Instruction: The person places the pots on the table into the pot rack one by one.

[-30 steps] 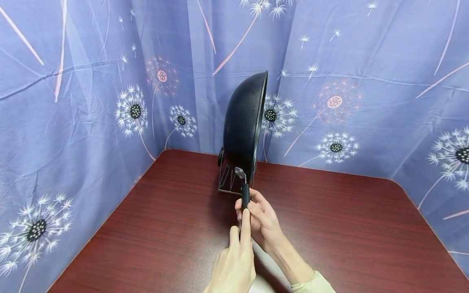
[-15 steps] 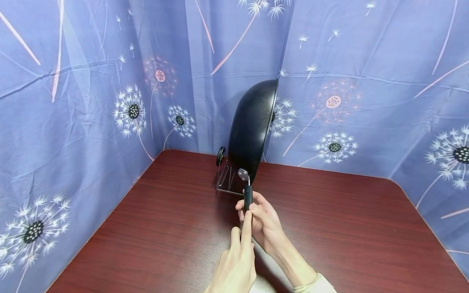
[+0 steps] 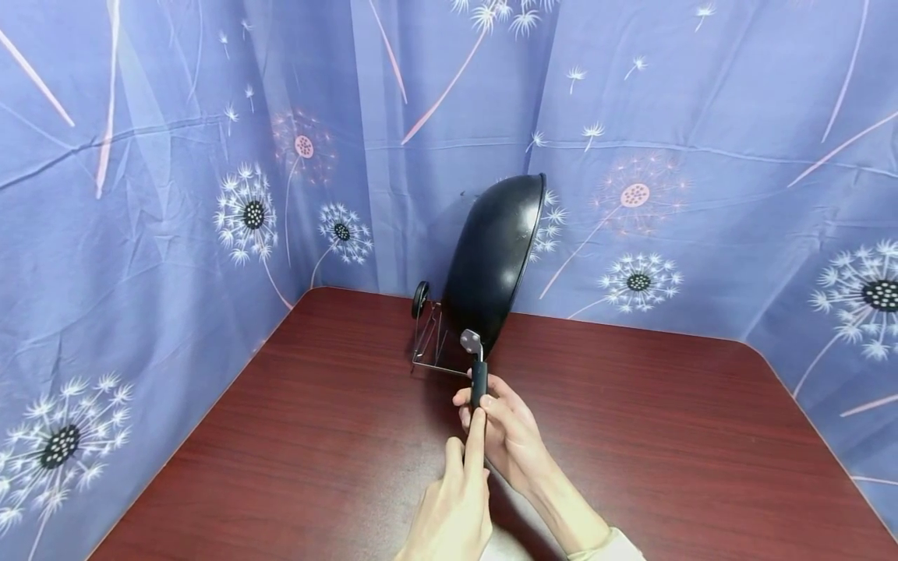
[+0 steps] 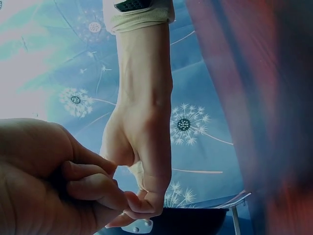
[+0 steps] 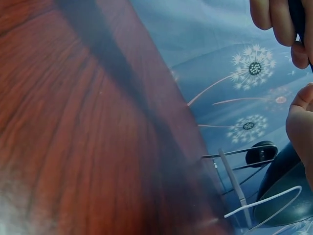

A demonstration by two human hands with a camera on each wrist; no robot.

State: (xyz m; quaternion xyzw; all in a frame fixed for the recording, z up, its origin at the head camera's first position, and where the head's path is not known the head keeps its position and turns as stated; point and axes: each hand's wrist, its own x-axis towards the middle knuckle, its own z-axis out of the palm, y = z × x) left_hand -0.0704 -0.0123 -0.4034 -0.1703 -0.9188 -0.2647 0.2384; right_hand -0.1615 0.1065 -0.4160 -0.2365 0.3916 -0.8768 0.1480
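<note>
In the head view a black wok (image 3: 491,249) is tipped on its side, its round underside facing left and its rim leaning right. Two rivets hold the metal bracket of its black handle (image 3: 479,382). My right hand (image 3: 515,436) grips that handle with thumb and fingers. Nearer me, my left hand (image 3: 452,499) holds the handle's rear end, index finger laid along it. In the left wrist view the left hand (image 4: 44,166) has curled fingers, and the right hand (image 4: 146,127) hangs beside it. Whether the wok touches the rack behind it cannot be told.
A metal wire rack (image 3: 429,343) stands on the dark red wooden table (image 3: 316,436), partly hidden by the wok. A black round piece (image 3: 420,301) sits at its upper left. Blue curtains (image 3: 435,93) with dandelion prints close in the table's back and sides.
The wok has tilted over to the right and its top has come down. More of the rack shows on its left. Both hands have kept their hold and shifted slightly right.
</note>
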